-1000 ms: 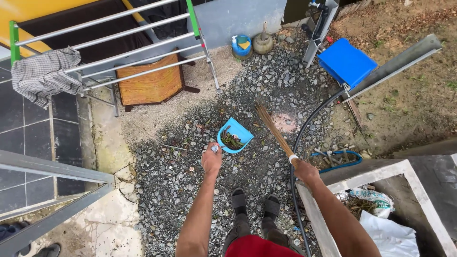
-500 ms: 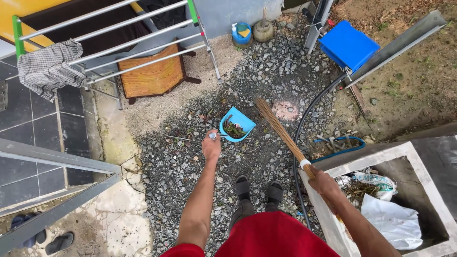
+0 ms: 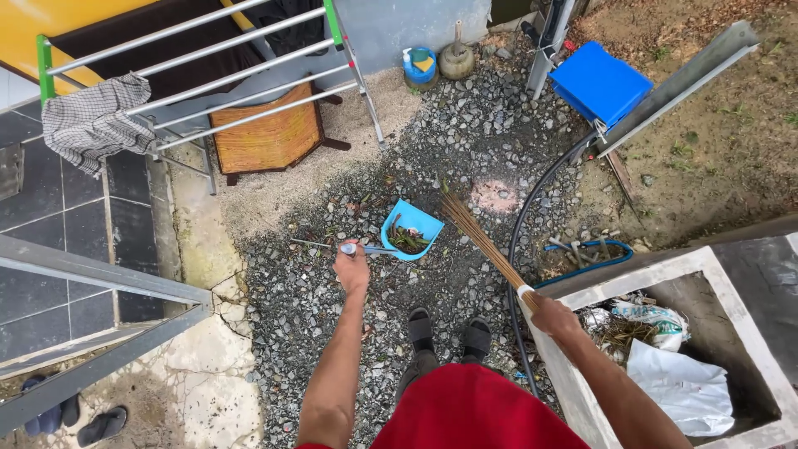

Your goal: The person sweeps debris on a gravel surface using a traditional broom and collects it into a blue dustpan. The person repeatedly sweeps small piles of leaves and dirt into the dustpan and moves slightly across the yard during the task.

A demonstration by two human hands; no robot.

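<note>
Blue plastic dustpan point(image 3: 413, 227) — on grey gravel point(image 3: 307, 299).
Left hand point(image 3: 352, 268) clamped on its handle; right hand point(image 3: 552, 318) clamped on stiff twig broom point(image 3: 482, 241) — leaves inside.

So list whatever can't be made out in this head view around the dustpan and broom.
- Debris in the blue dustpan: too small to identify.
- Left hand grip on the dustpan handle: fingers hidden behind the hand's back.
- Broom grip end: covered by the right hand.
- Concrete bin contents: partly hidden by white bags, cut off by the edge.
</note>
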